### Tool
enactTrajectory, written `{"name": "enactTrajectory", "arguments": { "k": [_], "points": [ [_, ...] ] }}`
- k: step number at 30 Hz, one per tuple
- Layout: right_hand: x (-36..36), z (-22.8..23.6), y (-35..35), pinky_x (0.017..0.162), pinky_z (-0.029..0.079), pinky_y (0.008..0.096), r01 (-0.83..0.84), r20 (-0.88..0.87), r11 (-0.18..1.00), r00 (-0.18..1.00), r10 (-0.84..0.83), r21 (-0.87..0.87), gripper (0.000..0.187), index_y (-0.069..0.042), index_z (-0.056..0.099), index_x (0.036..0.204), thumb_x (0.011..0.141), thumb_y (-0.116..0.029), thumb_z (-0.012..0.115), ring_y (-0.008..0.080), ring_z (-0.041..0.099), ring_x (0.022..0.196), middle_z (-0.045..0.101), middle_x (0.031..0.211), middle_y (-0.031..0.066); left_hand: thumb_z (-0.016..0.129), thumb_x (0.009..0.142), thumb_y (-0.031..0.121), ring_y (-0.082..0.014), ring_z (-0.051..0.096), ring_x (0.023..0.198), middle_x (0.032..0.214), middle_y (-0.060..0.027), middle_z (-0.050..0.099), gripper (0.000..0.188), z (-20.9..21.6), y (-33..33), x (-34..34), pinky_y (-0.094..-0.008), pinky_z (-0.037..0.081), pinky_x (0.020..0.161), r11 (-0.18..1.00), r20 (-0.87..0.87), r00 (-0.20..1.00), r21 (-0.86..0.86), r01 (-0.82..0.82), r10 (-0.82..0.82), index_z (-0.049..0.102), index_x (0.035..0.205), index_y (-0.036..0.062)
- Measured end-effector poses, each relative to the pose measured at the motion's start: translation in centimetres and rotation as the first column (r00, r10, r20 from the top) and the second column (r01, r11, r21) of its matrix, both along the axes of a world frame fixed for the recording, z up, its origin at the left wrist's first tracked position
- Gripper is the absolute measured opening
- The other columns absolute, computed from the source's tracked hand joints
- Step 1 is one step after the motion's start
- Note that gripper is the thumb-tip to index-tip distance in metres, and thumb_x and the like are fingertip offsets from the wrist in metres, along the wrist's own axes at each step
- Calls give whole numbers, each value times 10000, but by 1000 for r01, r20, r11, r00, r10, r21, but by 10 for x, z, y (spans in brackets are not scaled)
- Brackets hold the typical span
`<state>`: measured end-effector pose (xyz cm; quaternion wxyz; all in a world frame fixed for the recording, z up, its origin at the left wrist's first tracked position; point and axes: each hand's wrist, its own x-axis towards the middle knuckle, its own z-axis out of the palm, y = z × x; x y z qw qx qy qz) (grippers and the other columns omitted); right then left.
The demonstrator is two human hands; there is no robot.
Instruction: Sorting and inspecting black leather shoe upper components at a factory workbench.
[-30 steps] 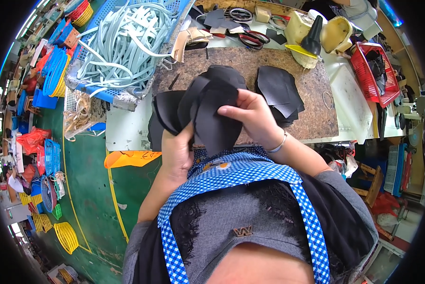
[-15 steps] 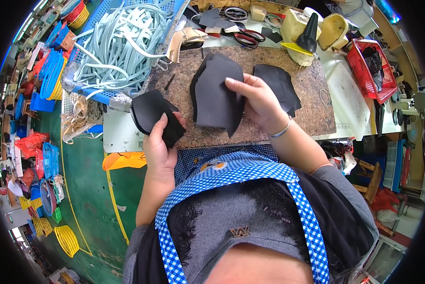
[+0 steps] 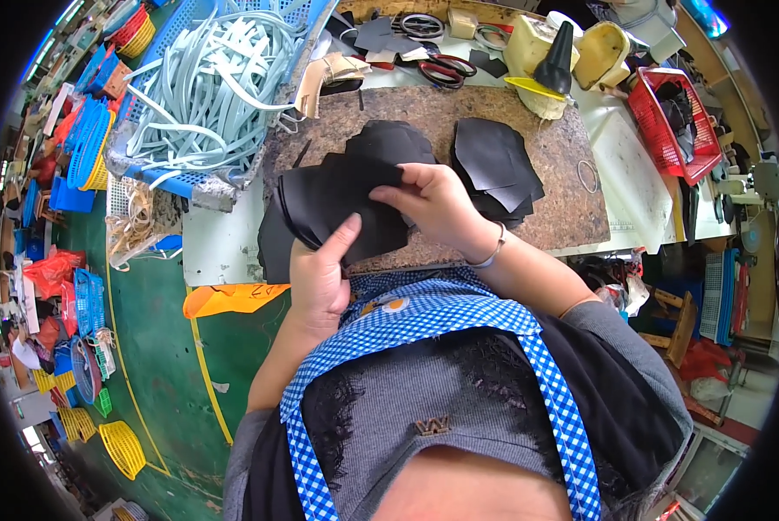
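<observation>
My left hand [image 3: 318,282] is closed on a small stack of thin black cut pieces [image 3: 337,193], thumb on top. With thumb and fingers my right hand [image 3: 437,207] pinches the upper right edge of the same pieces. They are held over the near part of a speckled brown board [image 3: 558,204]. Just beyond them rests another black pile [image 3: 389,137], partly covered by the held ones. More black sheet [image 3: 272,247] shows at their lower left; whether it is held or lies on the board I cannot tell. A fanned black pile [image 3: 498,161] lies right of my right hand.
A blue basket [image 3: 151,56] of pale blue strips stands at the left. Along the back are red-handled scissors [image 3: 446,69], black scraps [image 3: 381,36] and a yellowish container [image 3: 532,48] with a black cone [image 3: 558,59]. A red basket [image 3: 645,122] sits at far right.
My right hand has come left and toward me, to the pieces in my left hand. The black pieces it held no longer show apart. My left hand has shifted slightly right.
</observation>
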<state>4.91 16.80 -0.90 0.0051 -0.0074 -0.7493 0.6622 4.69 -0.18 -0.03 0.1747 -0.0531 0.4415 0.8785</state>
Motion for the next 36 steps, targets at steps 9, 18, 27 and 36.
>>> {"name": "enactTrajectory", "arguments": {
  "k": [9, 18, 27, 36],
  "points": [
    [-13, 4, 32, 619, 457, 207, 113, 26, 858, 989, -146, 500, 256, -35, 640, 1013, 808, -162, 728, 60, 553, 704, 627, 782, -7, 660, 787, -54, -217, 595, 1029, 1138, -107, 612, 415, -16, -23, -16, -337, 467, 923, 986, -45, 988, -67, -151, 148, 549, 1183, -9],
    [0, 2, -4, 598, 468, 212, 38, 17, 975, 999, -35, -218, 151, 8, 642, 908, 845, -121, 689, 15, 539, 681, 646, 774, -19, 671, 800, -27, -182, 618, 915, 1040, -82, 638, 328, -10, -7, -2, -300, 502, 820, 991, -58, 997, -120, -63, 56, 580, 1114, 7],
    [-4, 9, 16, 602, 443, 218, -18, -185, 987, 982, 48, 159, 484, -40, 582, 1021, 663, -227, 849, 52, 508, 700, 569, 815, -13, 676, 800, -25, -167, 623, 918, 1033, -75, 650, 286, -17, -7, 0, -282, 484, 832, 985, -100, 994, -170, 32, -50, 616, 1078, 2],
    [7, 6, 6, 524, 366, 192, 21, -124, 986, 992, 0, 165, 133, -12, 617, 824, 836, -117, 697, 16, 392, 601, 488, 630, -54, 651, 812, -12, -201, 610, 997, 1126, -117, 620, 383, -3, -8, -4, -319, 471, 907, 999, -20, 1000, -42, -6, 5, 553, 1182, -27]
  ]
}}
